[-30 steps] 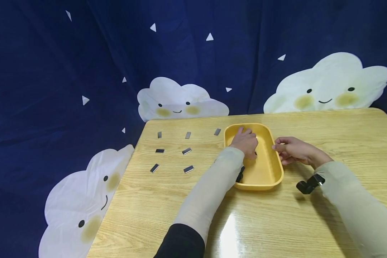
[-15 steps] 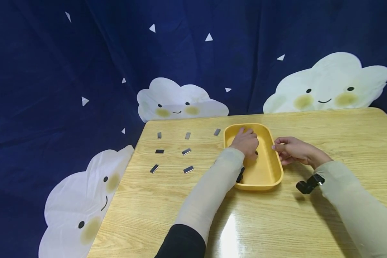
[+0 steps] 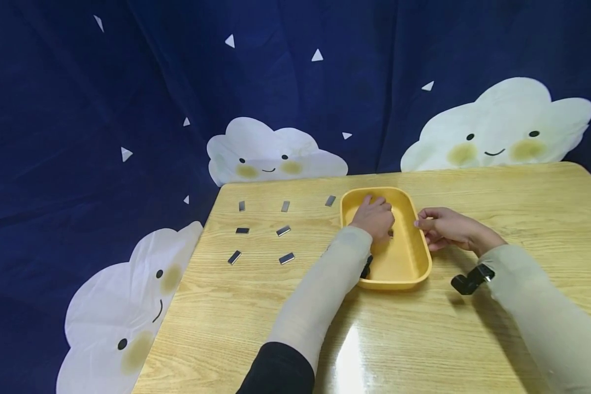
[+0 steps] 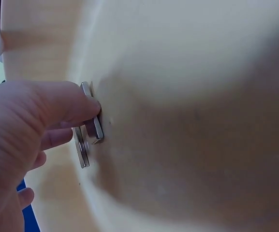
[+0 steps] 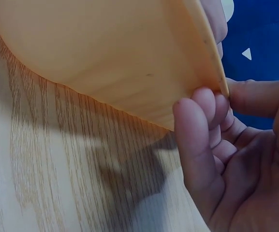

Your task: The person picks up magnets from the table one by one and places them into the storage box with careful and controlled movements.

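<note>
In the head view a yellow tray [image 3: 406, 262] stands on the wooden table. My left hand [image 3: 376, 219] reaches down into it. Up close in the left wrist view, its thumb and a finger pinch a small flat metal bar [image 4: 98, 126] against the tray's inside. A second thin metal bar [image 4: 81, 150] lies right beside the first, near the fingers; whether the two touch I cannot tell. My right hand [image 3: 448, 229] holds the tray's right rim, its thumb on one side and curled fingers on the other, as the right wrist view shows.
Several small metal bars lie spread out on the table left of the tray, among them a bar [image 3: 330, 201] close to its far left corner and another bar [image 3: 287, 258] nearer me. A blue curtain [image 3: 276, 65] with clouds hangs behind the table's far edge.
Both hands stay almost where they were, and so does the tray. The bit of metal showing beside the left hand turns from dark to shinier. The head view shifts very slightly.
</note>
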A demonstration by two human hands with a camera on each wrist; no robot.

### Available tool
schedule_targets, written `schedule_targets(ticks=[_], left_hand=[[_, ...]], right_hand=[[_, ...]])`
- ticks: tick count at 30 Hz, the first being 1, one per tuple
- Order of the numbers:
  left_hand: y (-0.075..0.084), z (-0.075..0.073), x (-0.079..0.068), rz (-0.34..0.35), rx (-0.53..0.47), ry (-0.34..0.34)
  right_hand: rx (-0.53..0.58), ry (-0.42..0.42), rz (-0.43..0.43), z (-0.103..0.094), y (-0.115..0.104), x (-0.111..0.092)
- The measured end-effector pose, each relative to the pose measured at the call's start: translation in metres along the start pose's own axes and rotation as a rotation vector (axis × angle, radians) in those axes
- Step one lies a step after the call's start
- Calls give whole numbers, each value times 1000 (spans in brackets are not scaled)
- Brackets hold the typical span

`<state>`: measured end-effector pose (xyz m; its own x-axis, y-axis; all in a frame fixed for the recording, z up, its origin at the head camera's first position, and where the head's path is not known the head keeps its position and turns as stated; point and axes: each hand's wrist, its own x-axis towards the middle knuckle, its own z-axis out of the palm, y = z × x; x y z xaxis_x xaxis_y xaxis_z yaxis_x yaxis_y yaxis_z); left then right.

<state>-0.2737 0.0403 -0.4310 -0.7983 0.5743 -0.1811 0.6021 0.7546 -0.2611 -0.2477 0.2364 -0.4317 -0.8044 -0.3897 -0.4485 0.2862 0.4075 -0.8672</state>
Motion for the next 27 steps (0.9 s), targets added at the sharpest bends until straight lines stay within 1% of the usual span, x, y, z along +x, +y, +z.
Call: schedule_targets(ticks=[5,10,14,19,22,27], left_hand=[[0,-2,-2,8,0,15],[-1,-2,-2,4,-30,2],[-3,-3,0,5,-46,10],[-9,-9,-2,0,-67,29],[-13,-15,-6,2,-80,36],[-19,-23,-12,3,-101,70]], right_hand=[[0,1,-1,0,-1,0],[4,4,1,0,-1,-1],[6,6,3,0,-1,-1],[0,4,2,1,-2,-2],[-4,2,5,1,-4,-3],[-4,0,10,2,-5,-4]])
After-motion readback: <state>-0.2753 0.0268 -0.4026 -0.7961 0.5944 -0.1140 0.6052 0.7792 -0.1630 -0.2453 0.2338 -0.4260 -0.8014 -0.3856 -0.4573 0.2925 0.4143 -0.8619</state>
